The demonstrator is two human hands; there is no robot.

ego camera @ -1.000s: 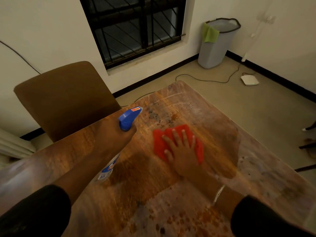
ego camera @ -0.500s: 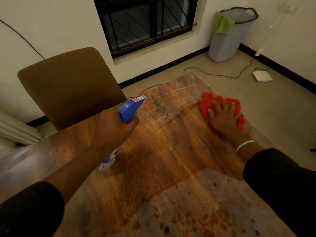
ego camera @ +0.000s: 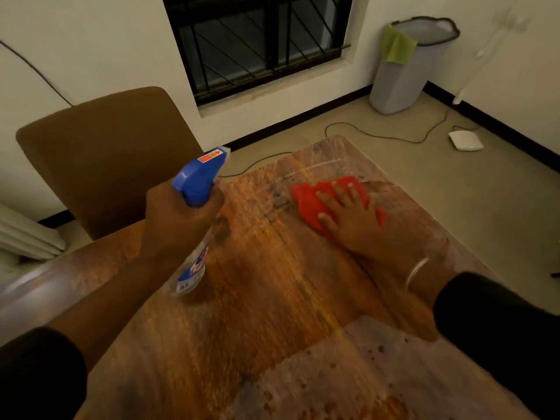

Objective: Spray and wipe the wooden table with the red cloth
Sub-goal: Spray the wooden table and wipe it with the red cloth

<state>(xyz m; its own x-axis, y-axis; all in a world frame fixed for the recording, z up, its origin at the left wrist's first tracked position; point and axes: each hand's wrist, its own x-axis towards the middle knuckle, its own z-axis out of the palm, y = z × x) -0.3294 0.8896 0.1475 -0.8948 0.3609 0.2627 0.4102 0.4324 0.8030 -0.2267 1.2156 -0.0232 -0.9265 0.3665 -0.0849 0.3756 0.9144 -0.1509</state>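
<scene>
The wooden table (ego camera: 272,298) fills the lower view, its top stained and patchy. My left hand (ego camera: 178,219) grips a clear spray bottle (ego camera: 198,180) with a blue trigger head, held above the table's left side, nozzle pointing toward the far corner. A red cloth (ego camera: 309,198) lies flat near the far right corner. My right hand (ego camera: 351,219) presses down on it with fingers spread; the cloth's near part is hidden under the palm.
A brown chair (ego camera: 100,156) stands at the table's far left side. A grey bin (ego camera: 406,68) with a green cloth on its rim stands by the wall. A cable and a white device (ego camera: 465,140) lie on the floor beyond the table.
My right hand slid the red cloth out to the right edge of the table, then back leftward near the far corner. The left hand kept hold of the spray bottle and shifted little.
</scene>
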